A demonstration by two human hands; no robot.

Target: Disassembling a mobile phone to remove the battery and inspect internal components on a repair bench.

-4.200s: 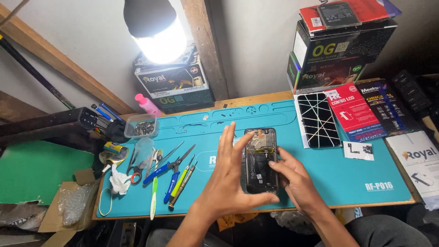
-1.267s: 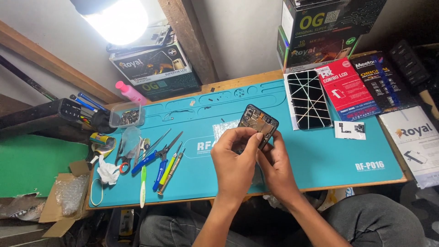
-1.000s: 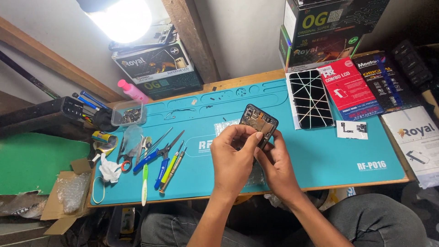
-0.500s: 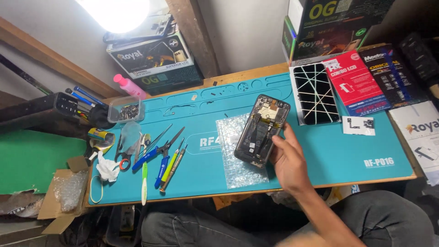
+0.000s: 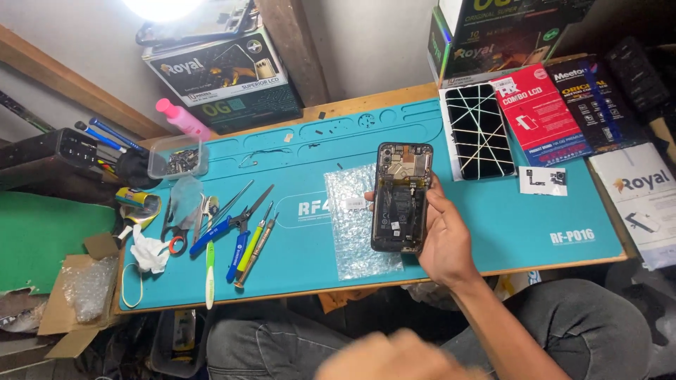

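An opened black phone (image 5: pixel 401 200) with its back off shows its battery and boards. My right hand (image 5: pixel 447 243) grips it from the right side and holds it just above the teal work mat (image 5: pixel 521 218). A clear bubble-wrap bag (image 5: pixel 355 239) lies flat on the mat directly left of the phone, partly under it. My left hand (image 5: pixel 384 357) is a blur at the bottom edge, low over my lap and away from the phone; its fingers cannot be made out.
Blue-handled cutters (image 5: pixel 236 225), screwdrivers (image 5: pixel 250 246) and a white stick tool (image 5: pixel 209 274) lie on the mat's left. A small clear parts box (image 5: pixel 177 158) and pink bottle (image 5: pixel 182 118) sit behind them. A cracked phone screen (image 5: pixel 477 130) and flat red box (image 5: pixel 541 112) lie at right.
My left hand has let go of the phone and dropped toward my lap. The bubble-wrap bag now lies on the mat, and my right hand alone holds the phone.
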